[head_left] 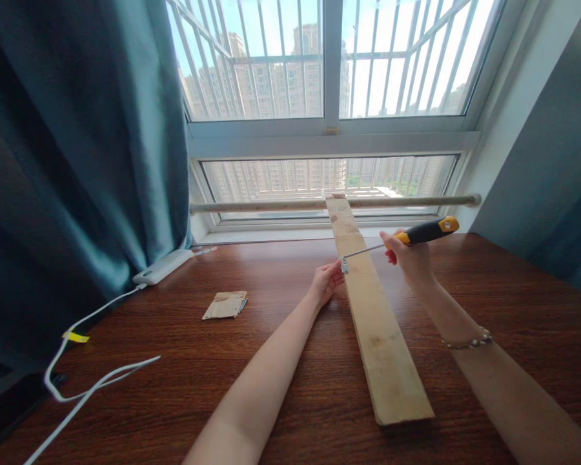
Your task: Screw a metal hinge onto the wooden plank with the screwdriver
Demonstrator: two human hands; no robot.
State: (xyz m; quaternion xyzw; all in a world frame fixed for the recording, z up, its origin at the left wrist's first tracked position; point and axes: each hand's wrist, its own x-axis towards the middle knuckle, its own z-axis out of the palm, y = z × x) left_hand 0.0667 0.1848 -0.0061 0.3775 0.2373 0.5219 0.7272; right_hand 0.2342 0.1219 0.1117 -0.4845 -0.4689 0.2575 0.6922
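Note:
A long pale wooden plank (377,323) lies on the dark wooden table (281,361), its far end resting on a rail by the window. My left hand (325,281) pinches a small metal bracket (344,264) at the plank's left edge. My right hand (409,253) is closed round a screwdriver (423,231) with a yellow and black handle. Its thin shaft runs left and down, and the tip meets the bracket. A beaded bracelet sits on my right wrist.
A small flat cardboard packet (225,305) lies on the table left of the plank. A white power strip (163,266) and its white cable (84,381) lie at the left edge beside the teal curtain (77,161). A wooden rail (281,205) crosses the window sill.

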